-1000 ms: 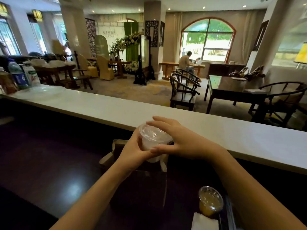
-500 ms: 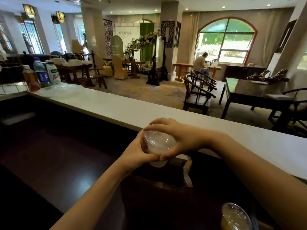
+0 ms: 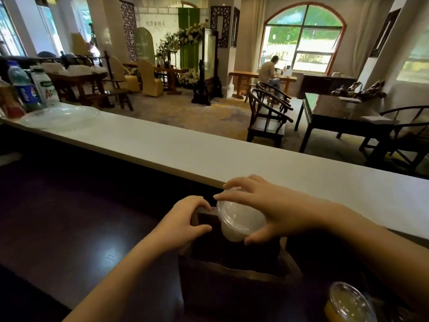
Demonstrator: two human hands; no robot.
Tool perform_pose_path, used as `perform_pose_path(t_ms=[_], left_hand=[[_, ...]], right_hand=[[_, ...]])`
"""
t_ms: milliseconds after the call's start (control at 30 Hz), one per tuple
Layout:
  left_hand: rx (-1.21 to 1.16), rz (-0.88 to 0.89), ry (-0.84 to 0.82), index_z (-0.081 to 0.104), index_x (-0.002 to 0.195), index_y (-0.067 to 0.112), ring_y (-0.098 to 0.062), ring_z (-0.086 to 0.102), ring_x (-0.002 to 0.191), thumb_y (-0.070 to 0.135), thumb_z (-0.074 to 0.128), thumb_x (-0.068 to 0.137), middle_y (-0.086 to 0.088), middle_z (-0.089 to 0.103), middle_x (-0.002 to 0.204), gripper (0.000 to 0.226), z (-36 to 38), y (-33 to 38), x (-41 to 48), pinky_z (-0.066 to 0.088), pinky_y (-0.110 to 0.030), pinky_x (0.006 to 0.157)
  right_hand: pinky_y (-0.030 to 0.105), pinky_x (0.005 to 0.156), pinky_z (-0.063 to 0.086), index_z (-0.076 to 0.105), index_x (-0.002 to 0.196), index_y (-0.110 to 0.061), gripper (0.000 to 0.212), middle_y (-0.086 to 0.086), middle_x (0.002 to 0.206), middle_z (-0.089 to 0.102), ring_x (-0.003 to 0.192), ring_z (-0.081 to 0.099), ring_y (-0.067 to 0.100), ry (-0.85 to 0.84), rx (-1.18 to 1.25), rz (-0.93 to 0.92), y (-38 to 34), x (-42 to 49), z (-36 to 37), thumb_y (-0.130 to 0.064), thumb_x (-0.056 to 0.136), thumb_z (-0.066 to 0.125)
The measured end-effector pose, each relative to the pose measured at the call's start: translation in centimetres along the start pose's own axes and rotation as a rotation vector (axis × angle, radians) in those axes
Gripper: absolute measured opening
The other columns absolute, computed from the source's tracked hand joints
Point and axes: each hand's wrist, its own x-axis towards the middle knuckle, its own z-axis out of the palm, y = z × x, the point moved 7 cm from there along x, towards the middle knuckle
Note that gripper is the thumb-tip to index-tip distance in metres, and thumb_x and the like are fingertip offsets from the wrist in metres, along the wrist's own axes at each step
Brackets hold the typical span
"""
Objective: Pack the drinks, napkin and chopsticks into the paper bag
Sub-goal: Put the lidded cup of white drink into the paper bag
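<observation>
A dark brown paper bag (image 3: 232,289) stands open on the dark counter in front of me. My right hand (image 3: 276,210) grips a clear lidded cup of pale milky drink (image 3: 239,219), tilted over the bag's mouth. My left hand (image 3: 185,224) pinches the bag's left rim and holds it open. A second lidded cup with an orange drink (image 3: 348,303) stands at the bottom right. Napkin and chopsticks are out of view.
A long white ledge (image 3: 209,156) runs behind the dark counter (image 3: 69,228). At its far left stand bottles (image 3: 30,89) and a clear plastic tray (image 3: 60,117). Beyond lies a dining room with chairs, tables and a seated person (image 3: 269,70).
My left hand has let go of the milky cup and taken the bag's rim. The right hand alone now holds the cup, tilted and lower over the bag. The view shifted left.
</observation>
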Motion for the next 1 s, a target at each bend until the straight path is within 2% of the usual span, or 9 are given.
perform_pose_path(t_ms=[100, 200, 333, 533, 633, 700, 833, 900, 1000], left_hand=[[0.044, -0.023, -0.024, 0.056, 0.099, 0.032, -0.009, 0.037, 0.127, 0.018, 0.064, 0.08, 0.001, 0.033, 0.145, 0.025, 1.6, -1.0, -1.2, 0.03, -0.021, 0.103], [0.026, -0.056, -0.024, 0.048, 0.124, 0.022, -0.011, 0.036, 0.13, 0.007, 0.054, 0.083, -0.001, 0.02, 0.152, 0.044, 2.6, -1.5, -1.6, 0.029, -0.017, 0.101], [0.028, -0.072, -0.006, 0.027, 0.141, 0.016, -0.011, 0.019, 0.14, -0.002, 0.044, 0.083, -0.002, 0.019, 0.154, 0.063, 2.3, -1.4, -2.1, 0.014, -0.015, 0.108], [0.049, -0.032, -0.11, 0.017, 0.144, 0.021, -0.006, 0.012, 0.141, -0.009, 0.043, 0.078, 0.004, 0.011, 0.156, 0.078, 2.5, -0.7, -3.3, 0.014, -0.012, 0.109], [0.038, -0.018, -0.187, 0.009, 0.144, 0.026, -0.003, 0.011, 0.14, -0.007, 0.05, 0.074, 0.013, 0.001, 0.154, 0.087, 2.8, -0.6, -3.9, 0.019, -0.006, 0.104], [0.02, -0.028, -0.234, 0.003, 0.144, 0.029, -0.001, 0.02, 0.137, -0.004, 0.055, 0.072, 0.021, -0.008, 0.15, 0.095, 2.9, -0.6, -4.3, 0.031, 0.0, 0.091], [0.01, -0.044, -0.314, -0.009, 0.142, 0.036, -0.01, 0.052, 0.111, 0.001, 0.06, 0.068, 0.032, -0.021, 0.144, 0.106, 3.5, -0.5, -4.9, 0.05, -0.018, 0.065], [-0.012, -0.052, -0.304, -0.012, 0.14, 0.037, -0.009, 0.05, 0.114, 0.003, 0.059, 0.069, 0.029, -0.023, 0.146, 0.106, 3.4, -0.6, -4.9, 0.049, -0.014, 0.067], [-0.174, -0.069, -0.258, -0.009, 0.138, 0.042, 0.003, 0.017, 0.137, 0.002, 0.055, 0.077, 0.028, -0.019, 0.147, 0.097, 3.1, -0.8, -4.6, 0.033, 0.001, 0.09]], right_hand=[[0.031, 0.109, 0.024, 0.013, 0.138, -0.048, 0.086, -0.01, 0.149, 0.015, 0.135, 0.012, 0.012, -0.07, 0.007, -0.02, -0.7, -0.2, 2.0, -0.046, 0.073, 0.069], [0.033, 0.108, 0.03, 0.012, 0.139, -0.046, 0.086, -0.007, 0.149, 0.016, 0.135, 0.014, 0.015, -0.126, -0.007, -0.033, -1.1, -0.1, 3.9, -0.044, 0.074, 0.068], [0.03, 0.103, 0.03, 0.017, 0.14, -0.04, 0.084, -0.004, 0.148, 0.021, 0.132, 0.02, 0.017, -0.156, -0.052, -0.077, -1.5, 0.2, 6.0, -0.04, 0.074, 0.068], [0.03, 0.108, 0.028, 0.02, 0.14, -0.041, 0.081, -0.007, 0.147, 0.023, 0.132, 0.023, 0.014, -0.331, 0.173, -0.056, -0.7, 0.8, 7.4, -0.037, 0.075, 0.069], [0.034, 0.108, 0.032, 0.02, 0.14, -0.04, 0.082, -0.006, 0.146, 0.023, 0.131, 0.024, 0.014, -0.344, 0.148, -0.054, -0.4, 1.3, 7.5, -0.037, 0.074, 0.069], [0.035, 0.106, 0.035, 0.018, 0.141, -0.037, 0.083, -0.002, 0.146, 0.023, 0.13, 0.025, 0.018, -0.33, 0.027, -0.086, -1.0, 1.6, 8.1, -0.038, 0.074, 0.068], [0.041, 0.104, 0.036, 0.019, 0.141, -0.033, 0.079, 0.007, 0.147, 0.025, 0.129, 0.027, 0.028, -0.334, -0.151, -0.166, -2.2, 1.9, 10.7, -0.033, 0.078, 0.067], [0.044, 0.104, 0.036, 0.019, 0.141, -0.03, 0.074, 0.011, 0.146, 0.026, 0.127, 0.03, 0.032, -0.361, -0.197, -0.179, -2.2, 2.2, 12.5, -0.026, 0.082, 0.063], [0.05, 0.104, 0.036, 0.019, 0.143, -0.023, 0.061, 0.016, 0.147, 0.025, 0.128, 0.031, 0.039, -0.389, -0.31, -0.197, -2.0, 2.9, 16.1, -0.019, 0.091, 0.051]])
